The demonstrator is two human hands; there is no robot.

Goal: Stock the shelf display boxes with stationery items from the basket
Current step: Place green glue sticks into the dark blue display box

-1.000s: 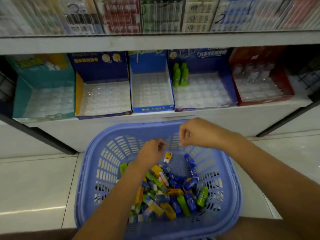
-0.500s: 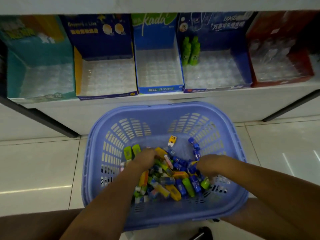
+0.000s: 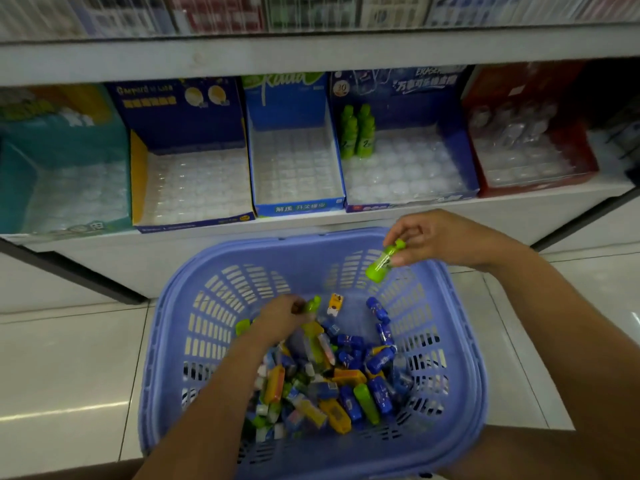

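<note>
A blue plastic basket [image 3: 460, 348] sits on the floor before the shelf, holding a heap of small green, blue, yellow and orange stationery items [image 3: 346, 386]. My right hand [image 3: 446, 240] is raised over the basket's far right rim, shut on a green bottle-shaped item [image 3: 381, 265]. My left hand [image 3: 284, 318] is down inside the basket, fingers closed on another green item [image 3: 312, 304]. On the shelf stand several display boxes; the dark blue one [image 3: 464, 157] holds two green bottle-shaped items [image 3: 356, 133] at its back left.
Left to right the shelf carries a teal box [image 3: 17, 174], a navy and yellow box [image 3: 138, 174], a narrow blue box [image 3: 298, 206] and a red box [image 3: 588, 161], each lined with clear plastic trays. Pale floor tiles surround the basket. An upper shelf holds packaged goods.
Both hands were buried in the heap half a second ago. My right hand has lifted out toward the shelf with a green item; my left hand has closed on another green item.
</note>
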